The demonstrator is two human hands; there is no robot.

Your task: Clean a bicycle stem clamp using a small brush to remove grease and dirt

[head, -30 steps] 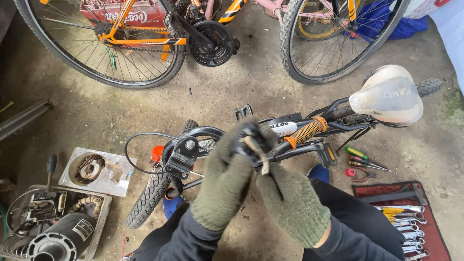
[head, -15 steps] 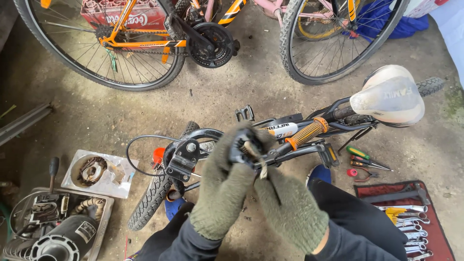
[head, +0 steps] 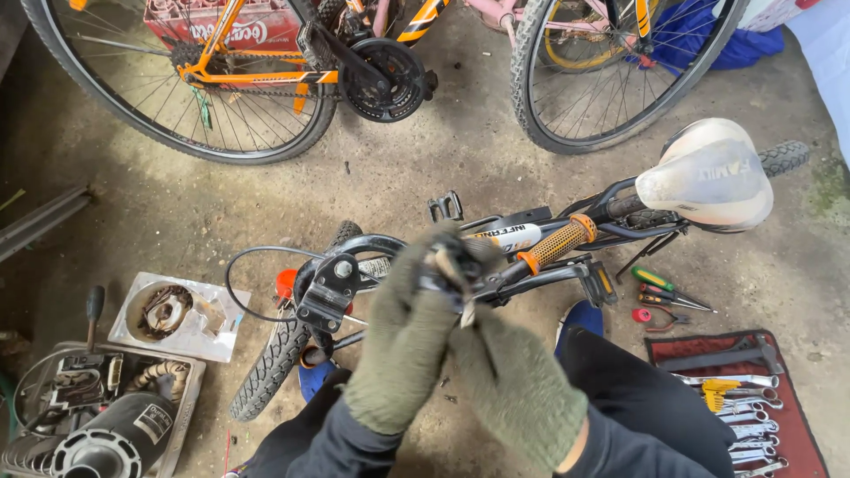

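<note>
Gloved left hand (head: pixel 409 341) and right hand (head: pixel 513 389) both clamp a small dark brake part (head: pixel 447 270) (details blurred) above a small bicycle (head: pixel 531 243) lying on the concrete floor (head: pixel 221 204).

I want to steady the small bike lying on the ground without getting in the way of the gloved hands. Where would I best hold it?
Probably the orange handlebar grip. It is a ribbed cylinder lying clear, right of both hands, left hand and right hand, which work at the bar's middle. Come from above, fingers wrapped around it. The white saddle is broader and harder to clasp.
</note>
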